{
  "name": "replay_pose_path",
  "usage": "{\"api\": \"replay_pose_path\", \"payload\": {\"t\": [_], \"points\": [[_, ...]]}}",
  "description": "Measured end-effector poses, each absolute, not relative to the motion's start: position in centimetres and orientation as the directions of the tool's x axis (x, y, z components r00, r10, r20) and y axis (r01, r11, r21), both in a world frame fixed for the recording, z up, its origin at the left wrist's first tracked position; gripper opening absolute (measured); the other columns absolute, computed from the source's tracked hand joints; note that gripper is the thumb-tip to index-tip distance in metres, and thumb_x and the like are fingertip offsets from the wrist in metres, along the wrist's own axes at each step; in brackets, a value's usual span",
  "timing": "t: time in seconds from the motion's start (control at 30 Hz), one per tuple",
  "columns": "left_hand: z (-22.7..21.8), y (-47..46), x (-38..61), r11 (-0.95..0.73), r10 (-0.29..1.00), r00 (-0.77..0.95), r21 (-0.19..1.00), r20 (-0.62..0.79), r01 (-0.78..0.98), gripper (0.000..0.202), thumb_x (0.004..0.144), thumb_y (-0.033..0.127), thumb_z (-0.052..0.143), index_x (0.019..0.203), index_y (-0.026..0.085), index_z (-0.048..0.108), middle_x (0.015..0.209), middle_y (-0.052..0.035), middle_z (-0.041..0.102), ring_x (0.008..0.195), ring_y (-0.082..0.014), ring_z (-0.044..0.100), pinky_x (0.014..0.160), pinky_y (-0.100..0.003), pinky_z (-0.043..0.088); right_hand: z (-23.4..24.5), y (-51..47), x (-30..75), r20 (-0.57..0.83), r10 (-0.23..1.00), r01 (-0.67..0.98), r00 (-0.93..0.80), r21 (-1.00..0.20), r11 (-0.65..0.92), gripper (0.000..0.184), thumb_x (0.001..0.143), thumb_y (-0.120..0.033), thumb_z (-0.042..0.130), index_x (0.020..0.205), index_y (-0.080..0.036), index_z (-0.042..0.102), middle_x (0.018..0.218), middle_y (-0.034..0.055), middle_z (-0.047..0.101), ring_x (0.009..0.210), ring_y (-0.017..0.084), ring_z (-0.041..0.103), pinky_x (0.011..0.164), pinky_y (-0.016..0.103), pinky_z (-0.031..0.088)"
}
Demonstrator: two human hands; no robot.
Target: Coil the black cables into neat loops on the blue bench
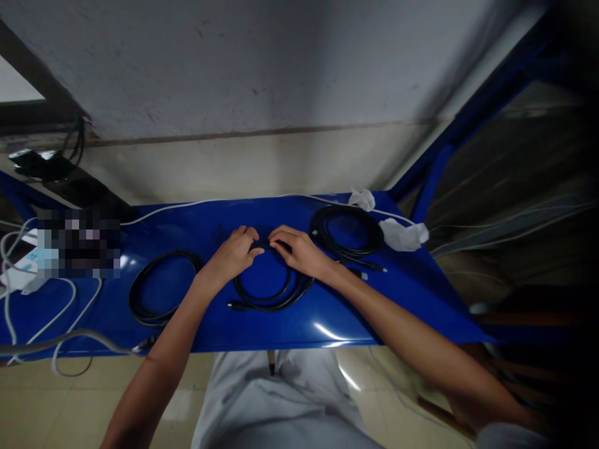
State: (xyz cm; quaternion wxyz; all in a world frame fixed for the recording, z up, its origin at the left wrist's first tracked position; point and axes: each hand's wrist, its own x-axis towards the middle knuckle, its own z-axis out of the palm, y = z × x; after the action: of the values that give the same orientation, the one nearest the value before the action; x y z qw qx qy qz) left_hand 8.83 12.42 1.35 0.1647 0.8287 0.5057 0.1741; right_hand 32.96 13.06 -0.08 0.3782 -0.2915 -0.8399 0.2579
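A coiled black cable [271, 306] lies on the blue tabletop in front of me. My left hand [233, 254] pinches the far side of this coil. Close beside it, my right hand [299, 251] has its thumb and fingers closed on the same stretch of cable. One plug [238, 305] of the coil points left near its bottom. A second black coil [132, 293] rests to the left, partly behind my left forearm. Beyond my right wrist sits a third black coil [349, 252], a plug [378, 267] sticking out on its right.
Crumpled white wrappings [405, 234] lie at the right end of the blue table [299, 333]. A white cord [182, 205] runs along the back edge by the wall. On the left are a white power strip [28, 271], loose cords and a dark device [79, 187].
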Motion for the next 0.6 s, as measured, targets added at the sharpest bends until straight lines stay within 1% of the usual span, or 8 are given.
{"api": "replay_pose_path", "payload": {"t": [0.07,0.1,0.17,0.3,0.4,0.5,0.57,0.6], "points": [[1.6,12.8,9.1,-0.467,0.869,0.489,0.463,0.08,0.753,0.006,0.103,0.022,0.066,0.108,0.019,0.067,0.103,-0.008,0.068,0.1,-0.0257,0.068,0.095,-0.041,0.055,0.0,13.1,33.1,0.475,0.695,0.304,-0.539,-0.66,0.687,0.018,0.11,-0.022,0.055,0.11,-0.019,0.073,0.113,0.0121,0.075,0.106,0.026,0.072,0.099,0.041,0.059],[1.9,12.9,9.3,-0.485,0.855,0.515,0.449,0.062,0.751,0.004,0.104,0.019,0.063,0.106,0.02,0.067,0.102,-0.0077,0.068,0.1,-0.0255,0.068,0.094,-0.04,0.055,0.0,13.1,33.2,0.472,0.699,0.307,-0.537,-0.662,0.683,0.018,0.109,-0.022,0.055,0.11,-0.019,0.073,0.113,0.0121,0.075,0.106,0.025,0.072,0.099,0.041,0.059],[2.6,12.8,10.0,-0.515,0.84,0.542,0.372,0.038,0.772,0.006,0.106,0.018,0.06,0.109,0.019,0.066,0.107,-0.0091,0.068,0.104,-0.0269,0.069,0.095,-0.041,0.055,0.0,13.1,33.3,0.472,0.701,0.308,-0.535,-0.664,0.682,0.018,0.11,-0.021,0.055,0.109,-0.019,0.073,0.114,0.0121,0.075,0.106,0.025,0.072,0.099,0.04,0.059],[3.3,12.2,11.5,-0.561,0.825,0.565,0.161,0.028,0.812,0.012,0.11,0.017,0.052,0.115,0.016,0.062,0.115,-0.0132,0.067,0.111,-0.0297,0.067,0.099,-0.043,0.056,0.1,13.0,33.3,0.481,0.696,0.307,-0.533,-0.657,0.688,0.019,0.11,-0.02,0.053,0.11,-0.02,0.072,0.113,0.012,0.074,0.106,0.025,0.071,0.099,0.04,0.058],[3.1,11.8,12.3,-0.568,0.823,0.567,0.084,0.035,0.819,0.015,0.111,0.015,0.046,0.117,0.016,0.059,0.114,-0.0141,0.067,0.112,-0.0301,0.067,0.1,-0.043,0.056,0.3,13.1,33.4,0.481,0.701,0.319,-0.526,-0.653,0.687,0.019,0.11,-0.02,0.052,0.11,-0.02,0.071,0.111,0.0121,0.073,0.104,0.026,0.071,0.097,0.04,0.058],[2.7,11.2,12.5,-0.533,0.846,0.53,0.062,0.062,0.844,0.017,0.112,0.014,0.042,0.119,0.015,0.057,0.112,-0.0145,0.067,0.112,-0.0316,0.067,0.1,-0.045,0.057,0.4,13.2,33.5,0.477,0.701,0.33,-0.53,-0.645,0.689,0.019,0.111,-0.022,0.052,0.111,-0.02,0.071,0.111,0.0123,0.074,0.103,0.026,0.071,0.096,0.04,0.058],[2.5,10.8,12.5,-0.505,0.862,0.496,0.104,0.101,0.857,0.016,0.113,0.015,0.042,0.122,0.016,0.056,0.114,-0.0142,0.066,0.11,-0.0306,0.069,0.096,-0.043,0.059,0.6,13.2,33.5,0.473,0.7,0.335,-0.534,-0.642,0.689,0.02,0.112,-0.024,0.051,0.111,-0.02,0.07,0.11,0.0123,0.074,0.102,0.026,0.071,0.094,0.04,0.057],[2.5,10.6,12.5,-0.492,0.87,0.478,0.14,0.12,0.859,0.016,0.113,0.016,0.043,0.124,0.017,0.055,0.117,-0.0137,0.065,0.107,-0.029,0.071,0.091,-0.041,0.059,0.7,13.2,33.5,0.469,0.702,0.339,-0.536,-0.642,0.688,0.021,0.113,-0.024,0.05,0.112,-0.02,0.07,0.109,0.0121,0.074,0.101,0.025,0.071,0.094,0.039,0.057]]}}
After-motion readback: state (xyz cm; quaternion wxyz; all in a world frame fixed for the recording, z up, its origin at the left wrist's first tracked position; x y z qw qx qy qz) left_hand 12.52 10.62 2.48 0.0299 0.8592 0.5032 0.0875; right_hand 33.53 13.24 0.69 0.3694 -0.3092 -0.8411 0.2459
